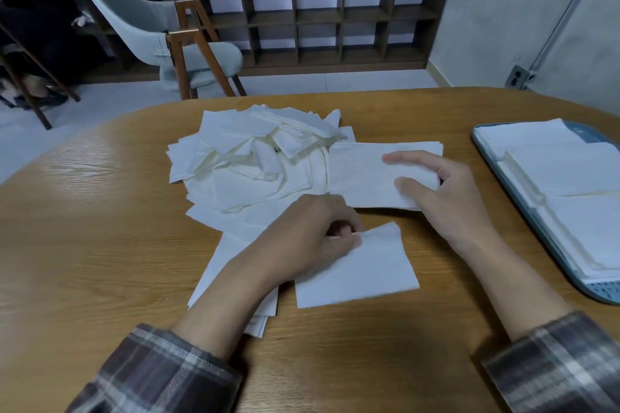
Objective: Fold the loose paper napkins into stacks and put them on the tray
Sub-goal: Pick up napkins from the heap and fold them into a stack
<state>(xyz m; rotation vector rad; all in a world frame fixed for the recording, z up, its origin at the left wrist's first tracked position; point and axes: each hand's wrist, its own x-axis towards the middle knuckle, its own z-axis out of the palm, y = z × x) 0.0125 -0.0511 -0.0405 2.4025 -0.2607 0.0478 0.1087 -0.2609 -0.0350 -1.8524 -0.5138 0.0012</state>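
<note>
Single head-worn view, wide-angle, pitched forward and down.

Set above the near edge of the wooden table [100, 245], close over the left hand [312, 238] on a loose napkin [355, 271] and the right hand [446, 191] on a folded napkin [359, 174]. Napkin pile [255, 157] mid-frame, tray [604, 290] cut off at the right edge. Farther off across the top, chair [147, 27] and shelf unit [318, 17].
</note>
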